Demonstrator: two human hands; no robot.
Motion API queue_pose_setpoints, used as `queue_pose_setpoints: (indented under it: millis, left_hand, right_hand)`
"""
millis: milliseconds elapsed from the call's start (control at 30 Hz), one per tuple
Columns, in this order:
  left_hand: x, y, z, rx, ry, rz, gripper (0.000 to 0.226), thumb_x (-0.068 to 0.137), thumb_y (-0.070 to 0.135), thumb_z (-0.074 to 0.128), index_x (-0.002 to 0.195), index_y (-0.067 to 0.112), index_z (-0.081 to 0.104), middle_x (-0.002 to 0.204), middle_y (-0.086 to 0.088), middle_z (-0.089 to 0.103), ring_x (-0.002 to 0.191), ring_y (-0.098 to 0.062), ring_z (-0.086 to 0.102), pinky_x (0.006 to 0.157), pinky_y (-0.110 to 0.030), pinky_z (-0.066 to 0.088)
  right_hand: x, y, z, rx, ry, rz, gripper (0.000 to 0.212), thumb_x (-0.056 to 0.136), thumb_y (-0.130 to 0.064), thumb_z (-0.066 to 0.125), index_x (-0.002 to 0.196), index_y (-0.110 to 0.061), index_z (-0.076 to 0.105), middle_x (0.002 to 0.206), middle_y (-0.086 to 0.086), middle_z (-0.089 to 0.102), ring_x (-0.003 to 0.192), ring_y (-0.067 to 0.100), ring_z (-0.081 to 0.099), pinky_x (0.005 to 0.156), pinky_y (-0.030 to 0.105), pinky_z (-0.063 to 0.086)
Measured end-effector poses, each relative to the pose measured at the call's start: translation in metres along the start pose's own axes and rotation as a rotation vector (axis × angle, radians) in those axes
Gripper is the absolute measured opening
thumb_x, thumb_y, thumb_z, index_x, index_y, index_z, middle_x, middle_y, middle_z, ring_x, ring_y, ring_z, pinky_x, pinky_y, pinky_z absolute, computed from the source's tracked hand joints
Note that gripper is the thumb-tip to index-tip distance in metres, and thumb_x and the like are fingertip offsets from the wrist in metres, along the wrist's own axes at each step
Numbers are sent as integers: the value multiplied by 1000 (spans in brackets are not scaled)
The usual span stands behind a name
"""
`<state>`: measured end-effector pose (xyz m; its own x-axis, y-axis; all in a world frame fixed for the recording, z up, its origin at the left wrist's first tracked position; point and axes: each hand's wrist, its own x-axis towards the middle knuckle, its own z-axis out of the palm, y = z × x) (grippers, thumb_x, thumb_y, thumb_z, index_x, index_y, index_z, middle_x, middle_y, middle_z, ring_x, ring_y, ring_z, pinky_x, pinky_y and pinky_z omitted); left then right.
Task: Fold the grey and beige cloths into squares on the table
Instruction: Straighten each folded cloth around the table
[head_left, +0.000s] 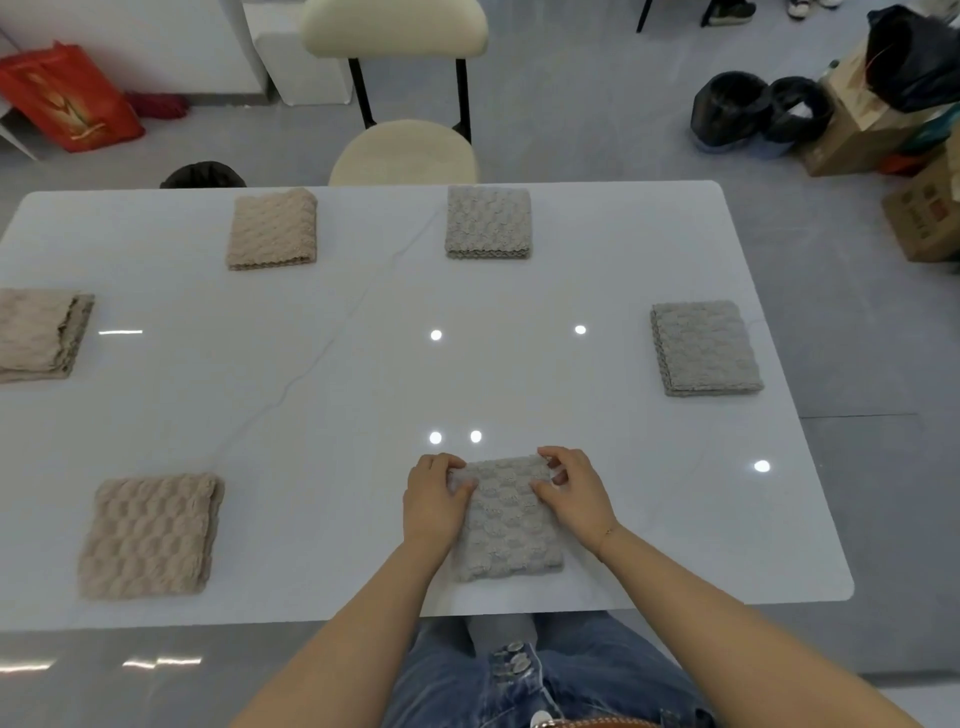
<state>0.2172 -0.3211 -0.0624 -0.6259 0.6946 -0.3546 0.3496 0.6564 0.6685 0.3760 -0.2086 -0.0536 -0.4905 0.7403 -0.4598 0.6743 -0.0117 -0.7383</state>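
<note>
A folded grey cloth lies near the front edge of the white table. My left hand pinches its far left corner and my right hand pinches its far right corner, thumbs on top. Two more folded grey cloths sit on the right side and at the far edge. Three folded beige cloths lie on the left: one near the front, one at the left edge, partly cut off, and one at the back.
A cream chair stands behind the table's far edge. On the floor are a red bag at the back left, black bins and cardboard boxes at the right.
</note>
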Motion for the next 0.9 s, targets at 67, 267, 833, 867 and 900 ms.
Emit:
queue_pose_setpoints:
  millis: [67,267,833,867,900]
  left_hand:
    - [3,1,-1,-2,2,-7,20,87,22,63,106,17,60,108,2,54,98,-10,47,86,-22,37]
    - [10,-2,-3,-9,-6,-3,14,88,19,61,102,17,60,99,3,57,92,-13,53,78,-23,42]
    - [-38,-15,-9,-526,-41,-366,23,88,24,66,108,15,60,107,-2,63,95,-13,60,78,-20,49]
    - [-39,-15,-10,-553,-70,-367,24,88,24,65,109,14,60,107,-2,64,95,-13,61,78,-20,50]
    - [-39,-15,-11,-563,-100,-360,26,89,24,65,112,13,59,108,-3,64,96,-13,61,80,-21,51]
  right_hand:
    - [6,-1,-1,-18,9,3,32,86,-14,65,117,-18,57,105,-1,50,82,6,49,79,13,40]
    - [16,-1,-1,-84,56,8,4,89,-20,62,88,-18,58,93,-1,56,75,2,48,67,10,37]
    - [-38,1,12,420,226,392,29,88,-17,65,115,-7,58,101,3,61,95,17,58,86,26,47]
    - [-42,0,14,417,216,395,31,88,-17,64,117,-7,58,103,4,61,96,17,58,87,27,47]
    - [-45,-2,16,405,205,391,33,89,-17,64,120,-6,57,106,5,61,98,17,58,88,26,47]
